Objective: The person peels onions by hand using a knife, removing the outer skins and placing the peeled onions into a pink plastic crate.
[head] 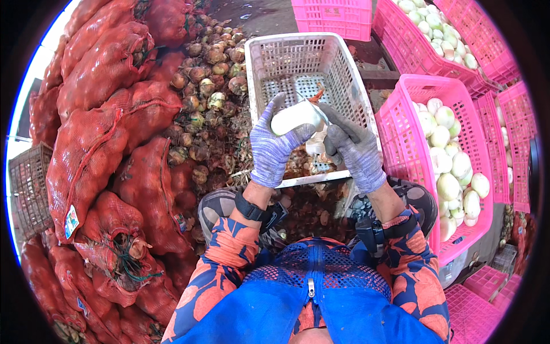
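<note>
Over a white plastic crate, my left hand, in a striped grey-purple glove, grips a white, largely peeled onion. My right hand, gloved alike, is curled close against the onion's right side. What looks like the thin blade of a small knife lies along the onion there; its handle is hidden in my right fingers. A pale piece of onion skin hangs below the onion, between my hands. Brown and reddish skins lie in the near end of the crate.
Unpeeled onions are heaped left of the crate, beside stacked red mesh sacks of onions. At the right, a pink plastic crate holds peeled onions. More pink crates stand at the back and far right.
</note>
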The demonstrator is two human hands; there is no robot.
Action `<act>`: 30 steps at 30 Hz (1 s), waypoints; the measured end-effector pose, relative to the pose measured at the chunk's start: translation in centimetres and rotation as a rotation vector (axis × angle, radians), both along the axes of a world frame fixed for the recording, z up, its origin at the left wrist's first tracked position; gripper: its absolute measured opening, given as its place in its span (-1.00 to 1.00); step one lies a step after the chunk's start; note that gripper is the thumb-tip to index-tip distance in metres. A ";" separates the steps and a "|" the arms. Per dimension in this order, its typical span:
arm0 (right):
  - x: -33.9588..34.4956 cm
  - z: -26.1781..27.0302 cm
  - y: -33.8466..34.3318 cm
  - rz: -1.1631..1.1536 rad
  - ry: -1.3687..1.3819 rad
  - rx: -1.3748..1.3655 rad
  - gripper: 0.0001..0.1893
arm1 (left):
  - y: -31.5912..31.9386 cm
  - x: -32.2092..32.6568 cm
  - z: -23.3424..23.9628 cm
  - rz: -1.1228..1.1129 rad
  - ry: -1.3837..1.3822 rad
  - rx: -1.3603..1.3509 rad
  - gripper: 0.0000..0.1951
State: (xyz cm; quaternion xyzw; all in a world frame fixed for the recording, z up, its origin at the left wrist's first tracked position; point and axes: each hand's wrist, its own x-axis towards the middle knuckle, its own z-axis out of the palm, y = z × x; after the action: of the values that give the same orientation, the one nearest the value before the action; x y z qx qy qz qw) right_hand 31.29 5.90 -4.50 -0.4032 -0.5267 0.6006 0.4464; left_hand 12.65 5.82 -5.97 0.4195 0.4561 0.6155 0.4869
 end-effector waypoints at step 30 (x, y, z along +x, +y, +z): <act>-0.3 0.2 0.1 -0.060 -0.254 0.268 -0.59 | 0.0 -1.1 -0.2 -0.013 0.191 0.001 -0.14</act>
State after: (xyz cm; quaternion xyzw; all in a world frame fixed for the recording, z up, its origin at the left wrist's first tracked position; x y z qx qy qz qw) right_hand 30.99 5.99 -4.28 -0.4283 -0.6418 0.4556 0.4439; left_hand 11.58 5.80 -6.14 0.4795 0.4974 0.5696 0.4451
